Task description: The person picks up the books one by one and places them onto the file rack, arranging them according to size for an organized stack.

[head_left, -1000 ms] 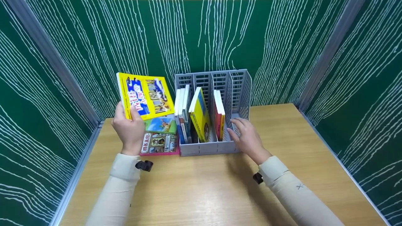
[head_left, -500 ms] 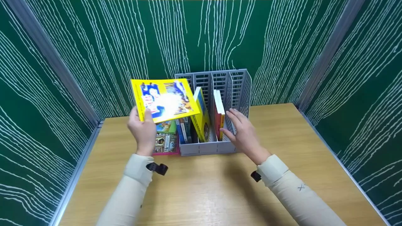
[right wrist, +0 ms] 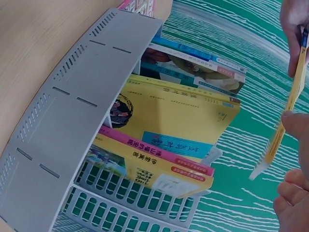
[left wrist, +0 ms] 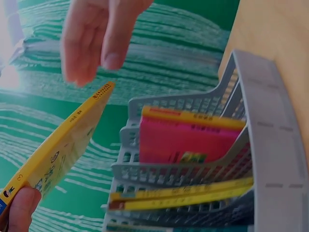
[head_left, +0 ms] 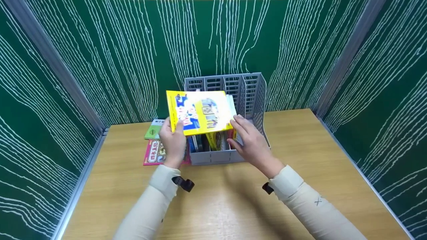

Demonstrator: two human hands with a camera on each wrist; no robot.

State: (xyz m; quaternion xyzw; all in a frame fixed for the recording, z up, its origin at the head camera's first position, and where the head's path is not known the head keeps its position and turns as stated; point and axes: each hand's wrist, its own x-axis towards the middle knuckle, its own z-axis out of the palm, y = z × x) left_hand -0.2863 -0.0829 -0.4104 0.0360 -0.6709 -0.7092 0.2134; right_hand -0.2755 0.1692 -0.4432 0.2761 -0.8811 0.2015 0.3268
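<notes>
A yellow book [head_left: 213, 111] with a blue title panel is held above the grey file rack [head_left: 220, 156]. My left hand [head_left: 174, 141] grips its lower left corner, thumb on the cover. At the book's right corner is my right hand [head_left: 252, 141], its fingers extended. The left wrist view shows that hand [left wrist: 94, 41] close to the end of the book [left wrist: 63, 137], with a small gap between them. Several books stand upright in the rack, among them a wide yellow book [right wrist: 178, 118] and a pink-spined one [right wrist: 154, 150].
A green book [head_left: 152, 130] and a pink-edged book [head_left: 151, 152] lie on the wooden table [head_left: 213, 200] left of the rack. Green walls with white streaks rise behind and beside the table. The rack's rightmost compartment [head_left: 255, 96] shows its slotted back.
My left hand has carried the yellow book rightward from over the flat books to over the rack, uncovering those books. My right hand has moved slightly left, up to the book's corner.
</notes>
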